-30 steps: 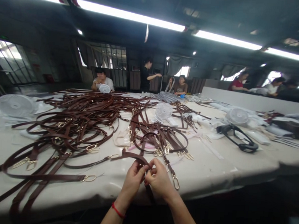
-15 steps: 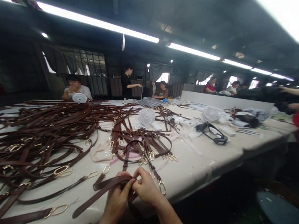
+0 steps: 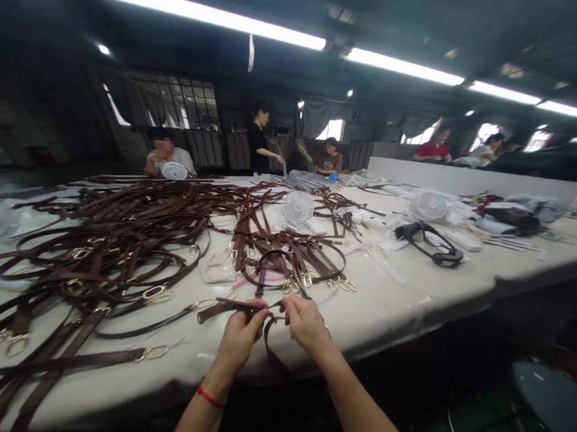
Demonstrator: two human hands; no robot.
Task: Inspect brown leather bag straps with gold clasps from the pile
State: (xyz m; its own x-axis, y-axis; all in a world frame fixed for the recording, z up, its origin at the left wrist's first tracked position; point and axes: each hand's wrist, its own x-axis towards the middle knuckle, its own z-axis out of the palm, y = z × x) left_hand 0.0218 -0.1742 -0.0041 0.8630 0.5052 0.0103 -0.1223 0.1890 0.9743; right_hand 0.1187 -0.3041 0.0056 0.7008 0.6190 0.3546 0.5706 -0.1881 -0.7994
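Near the table's front edge, my left hand (image 3: 244, 330) is closed round a brown leather strap (image 3: 226, 307), thumb on top. One end of the strap sticks out to the left, and a loop of it hangs down between my hands. My right hand (image 3: 306, 325) pinches a part of the same strap just to the right; its fingertips partly hide that piece. Beyond my hands lies a group of brown straps with gold clasps (image 3: 307, 278). A large tangled pile of brown straps (image 3: 137, 234) with gold oval rings covers the table to the left.
Small white fans (image 3: 297, 208) stand on the pale covered table (image 3: 389, 318). A black head-strap device (image 3: 432, 244) lies to the right, near plastic bags and dark bundles. Several people sit or stand at the far side. A stool (image 3: 550, 397) is at the lower right.
My hands have moved apart slightly, the right one drawing rightward with part of the strap. The strap's left end has lifted and turned. The camera view has shifted.
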